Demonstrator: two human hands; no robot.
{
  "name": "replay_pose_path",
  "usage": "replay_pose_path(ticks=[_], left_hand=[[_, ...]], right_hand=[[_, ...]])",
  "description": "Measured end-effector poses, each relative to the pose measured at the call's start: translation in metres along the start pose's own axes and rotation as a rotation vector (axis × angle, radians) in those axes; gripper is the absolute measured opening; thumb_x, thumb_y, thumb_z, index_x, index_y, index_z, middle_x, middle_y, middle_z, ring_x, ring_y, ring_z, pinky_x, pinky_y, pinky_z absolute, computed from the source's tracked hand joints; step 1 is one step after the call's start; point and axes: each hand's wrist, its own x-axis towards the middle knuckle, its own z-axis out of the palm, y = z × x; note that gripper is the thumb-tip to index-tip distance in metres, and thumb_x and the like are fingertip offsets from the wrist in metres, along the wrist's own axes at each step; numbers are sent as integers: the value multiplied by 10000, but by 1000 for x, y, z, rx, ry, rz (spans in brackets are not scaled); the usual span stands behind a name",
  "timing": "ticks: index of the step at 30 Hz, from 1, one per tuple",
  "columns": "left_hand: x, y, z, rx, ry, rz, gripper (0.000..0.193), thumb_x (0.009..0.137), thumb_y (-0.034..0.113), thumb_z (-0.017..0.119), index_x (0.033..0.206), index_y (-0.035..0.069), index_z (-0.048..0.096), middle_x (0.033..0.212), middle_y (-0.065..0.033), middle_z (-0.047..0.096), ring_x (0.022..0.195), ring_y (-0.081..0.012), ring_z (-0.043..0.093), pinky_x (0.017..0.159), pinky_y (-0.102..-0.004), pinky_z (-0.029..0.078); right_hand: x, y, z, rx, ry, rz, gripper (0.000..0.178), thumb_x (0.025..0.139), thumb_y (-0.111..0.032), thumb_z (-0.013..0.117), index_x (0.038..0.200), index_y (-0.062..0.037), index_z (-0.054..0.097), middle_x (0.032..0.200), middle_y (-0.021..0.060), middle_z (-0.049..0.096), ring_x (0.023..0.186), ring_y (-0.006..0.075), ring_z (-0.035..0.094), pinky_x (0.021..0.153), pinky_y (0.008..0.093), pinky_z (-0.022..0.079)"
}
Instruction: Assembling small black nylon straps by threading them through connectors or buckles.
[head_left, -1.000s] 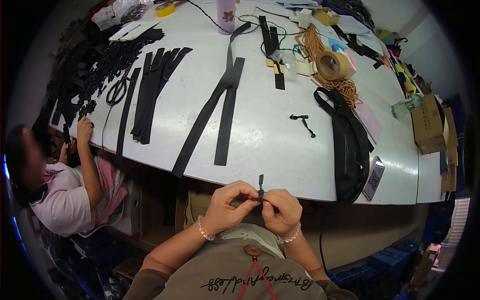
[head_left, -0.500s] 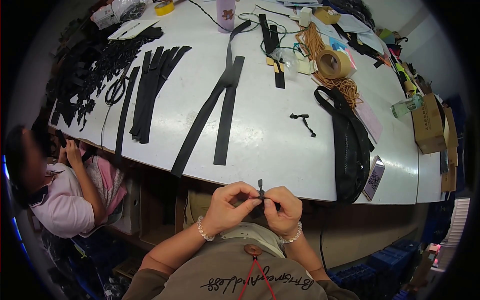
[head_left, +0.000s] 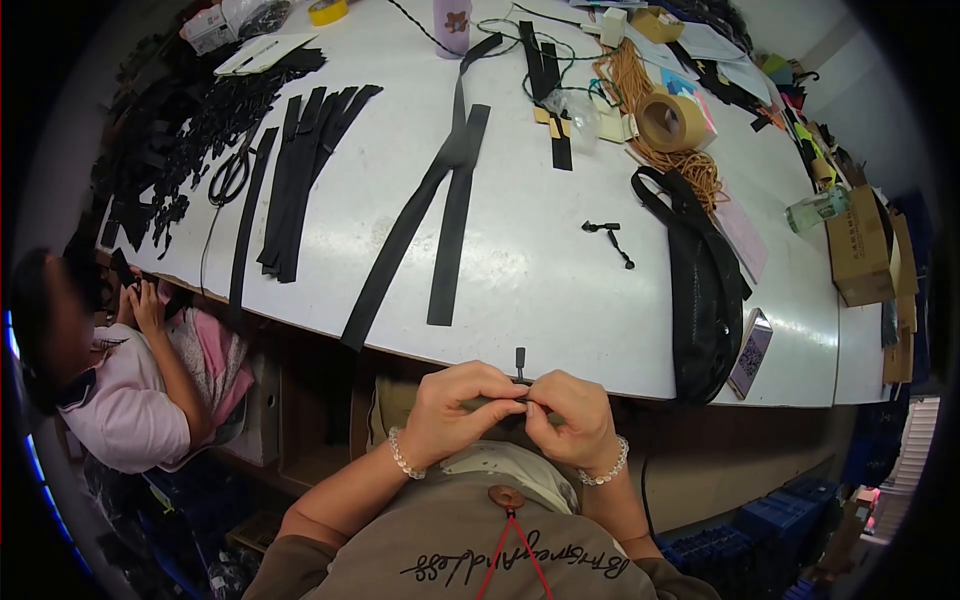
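Note:
At the table's near edge, my left hand (head_left: 455, 408) and my right hand (head_left: 573, 415) meet in front of my body, thumbs and fingertips pinched together. Between them they grip a small black zipper pull (head_left: 520, 358); its slim tab points up past the fingers, while the rest is hidden in the pinch. Two similar black zipper pulls (head_left: 610, 238) lie farther off on the right part of the white table (head_left: 560, 310). Nearer the left hand lie long black zipper tapes (head_left: 455, 240), crossing each other.
A black bag (head_left: 702, 300) and a phone (head_left: 750, 352) lie to the right, with a tape roll (head_left: 668, 122) and brown cord (head_left: 690, 178) behind. Leftward are more black strips (head_left: 290, 200), scissors (head_left: 231, 178) and a heap of black pieces (head_left: 190, 140). A co-worker (head_left: 140, 390) sits at the left.
My fingertips have drawn closer together around the zipper pull, and the right hand has turned and shifted slightly right. The pull's tab now stands a little higher.

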Motion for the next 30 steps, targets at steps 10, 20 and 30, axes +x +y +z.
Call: replay_pose_path(ticks=[10,20,30], left_hand=[[-1,12,-6,170,-72,235,173,727,4,732,891,22,680,812,-82,649,716,-176,631,599,-255,507],[-3,15,-6,146,-98,221,147,732,8,731,866,10,669,807,-79,643,711,-172,626,601,-255,506],[-21,-10,7,-41,-6,-155,198,770,19,712,966,-2,685,853,-75,677,738,-103,618,645,-235,498]], right_hand=[[-6,1,1,-35,25,-199,103,644,40,614,712,-29,581,599,60,509,474,219,488,432,324,379],[-14,-7,8,187,85,-29,89,681,50,605,744,-11,592,613,72,518,473,209,484,438,300,374],[-37,7,16,407,-45,457,65,860,-23,561,807,12,577,692,29,542,561,64,472,494,208,369]])
